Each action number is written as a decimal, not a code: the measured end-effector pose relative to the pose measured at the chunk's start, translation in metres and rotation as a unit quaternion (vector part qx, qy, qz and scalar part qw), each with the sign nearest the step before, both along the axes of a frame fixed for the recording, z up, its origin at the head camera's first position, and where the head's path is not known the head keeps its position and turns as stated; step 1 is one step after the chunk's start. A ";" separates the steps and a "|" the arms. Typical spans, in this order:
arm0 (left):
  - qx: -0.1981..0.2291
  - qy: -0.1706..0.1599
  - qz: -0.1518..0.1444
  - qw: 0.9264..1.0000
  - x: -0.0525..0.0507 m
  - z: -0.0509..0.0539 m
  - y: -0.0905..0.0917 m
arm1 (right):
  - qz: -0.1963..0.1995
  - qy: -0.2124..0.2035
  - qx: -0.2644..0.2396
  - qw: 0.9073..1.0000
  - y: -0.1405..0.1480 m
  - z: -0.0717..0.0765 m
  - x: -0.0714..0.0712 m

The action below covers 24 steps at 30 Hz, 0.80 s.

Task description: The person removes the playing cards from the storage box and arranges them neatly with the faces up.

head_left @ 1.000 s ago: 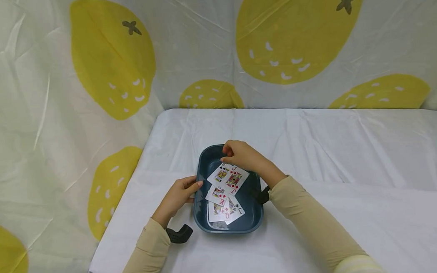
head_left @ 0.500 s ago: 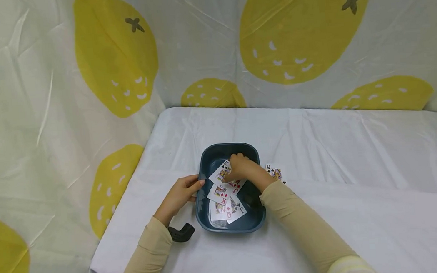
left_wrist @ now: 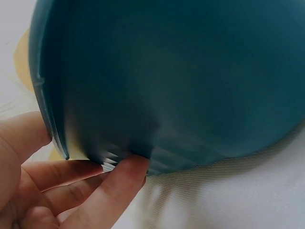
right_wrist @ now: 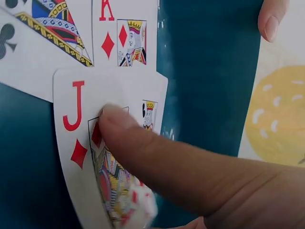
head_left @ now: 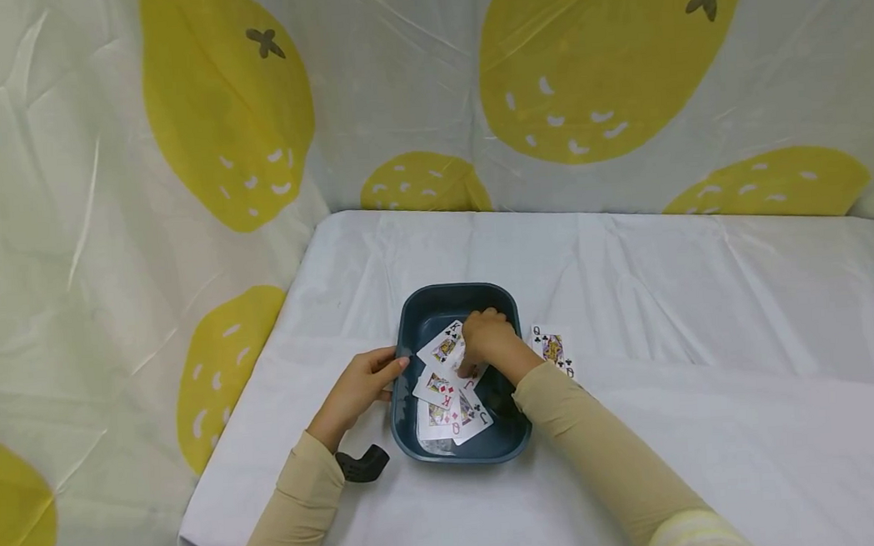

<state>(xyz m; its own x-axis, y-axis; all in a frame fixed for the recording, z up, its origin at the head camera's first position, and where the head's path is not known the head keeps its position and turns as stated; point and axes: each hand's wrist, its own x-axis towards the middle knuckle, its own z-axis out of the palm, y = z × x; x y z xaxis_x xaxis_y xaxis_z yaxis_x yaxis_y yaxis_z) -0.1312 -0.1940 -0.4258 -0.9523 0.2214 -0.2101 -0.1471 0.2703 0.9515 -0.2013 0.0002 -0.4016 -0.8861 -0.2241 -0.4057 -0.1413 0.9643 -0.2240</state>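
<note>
My left hand (head_left: 365, 386) grips the left wall of a dark blue plastic tub (head_left: 502, 443), thumb at the rim and fingers against the ribbed outer side. Inside the tub, my right hand (head_left: 489, 341) pinches the jack of diamonds (right_wrist: 78, 109); the thumb presses its face and the card bends. The other fingers are hidden behind it. A club face card (head_left: 440, 348) lies partly under the jack. Nearer me overlap the king of diamonds (head_left: 433, 386), a red queen (head_left: 432, 415) and a black jack (head_left: 478, 421).
The queen of clubs (head_left: 552, 345) lies face up on the white cloth (head_left: 688, 441), right of the tub and partly behind the right sleeve. A lemon-print curtain (head_left: 395, 83) hangs along the back and left. A black wrist device (head_left: 363, 464) sits below the left hand.
My right hand has come down from the tub's far end onto the jack of diamonds. The queen of clubs on the cloth has come into view. My left hand keeps its place.
</note>
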 end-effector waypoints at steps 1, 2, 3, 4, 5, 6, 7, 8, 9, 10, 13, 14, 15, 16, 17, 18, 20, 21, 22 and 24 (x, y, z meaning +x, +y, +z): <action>-0.002 -0.001 0.001 1.000 0.000 0.000 0.000 | -0.005 0.000 -0.008 1.000 0.000 0.000 0.000; -0.002 -0.001 0.002 1.000 0.000 0.000 0.000 | -0.009 0.001 -0.020 1.000 0.000 0.000 0.000; -0.004 -0.001 0.003 1.000 0.000 0.000 -0.001 | -0.014 0.003 -0.037 0.999 0.000 0.001 0.000; -0.004 -0.001 0.004 1.000 0.000 0.000 -0.001 | -0.015 0.006 -0.052 0.999 0.000 0.001 -0.001; -0.005 0.000 0.004 1.000 0.001 -0.001 0.000 | -0.012 0.012 -0.066 0.998 0.001 0.002 -0.002; -0.006 0.000 0.004 1.000 0.000 -0.001 -0.001 | -0.007 0.019 -0.080 0.997 0.002 0.002 -0.003; -0.007 -0.001 0.005 1.000 0.000 -0.001 -0.001 | -0.001 0.024 -0.096 0.995 0.004 0.004 -0.004; -0.009 -0.001 0.005 1.000 0.001 -0.001 -0.001 | 0.008 0.029 -0.109 0.994 0.006 0.005 -0.005; -0.010 -0.001 0.007 1.000 0.001 -0.001 0.000 | 0.016 0.033 -0.123 0.992 0.007 0.007 -0.007; -0.011 -0.001 0.008 1.000 0.001 -0.001 0.000 | 0.024 0.035 -0.137 0.990 0.009 0.009 -0.008; -0.018 -0.002 0.013 1.000 0.001 -0.002 -0.001 | 0.037 0.029 -0.200 0.979 0.016 0.014 -0.011; -0.020 -0.002 0.015 1.000 0.001 -0.002 -0.001 | 0.038 0.024 -0.227 0.973 0.018 0.016 -0.012; -0.019 -0.003 0.016 1.000 0.000 -0.002 -0.001 | 0.033 0.015 -0.257 0.966 0.020 0.017 -0.013; -0.020 -0.003 0.017 1.000 0.000 -0.002 -0.001 | 0.029 0.006 -0.287 0.957 0.022 0.019 -0.014; -0.020 -0.004 0.019 1.000 0.000 -0.002 0.000 | 0.025 -0.003 -0.318 0.948 0.025 0.021 -0.014; -0.018 -0.005 0.020 1.000 0.000 -0.002 0.000 | 0.018 -0.013 -0.348 0.937 0.027 0.022 -0.015; -0.016 -0.007 0.022 1.000 0.000 -0.002 0.000 | 0.013 -0.028 -0.396 0.918 0.031 0.025 -0.017; -0.015 -0.007 0.022 1.000 0.000 -0.002 0.000 | 0.011 -0.036 -0.416 0.909 0.034 0.026 -0.017; -0.016 -0.008 0.023 1.000 0.001 -0.002 0.000 | 0.011 -0.040 -0.429 0.902 0.036 0.028 -0.017; -0.015 -0.010 0.021 1.000 0.000 -0.002 0.000 | 0.012 -0.047 -0.447 0.893 0.042 0.031 -0.018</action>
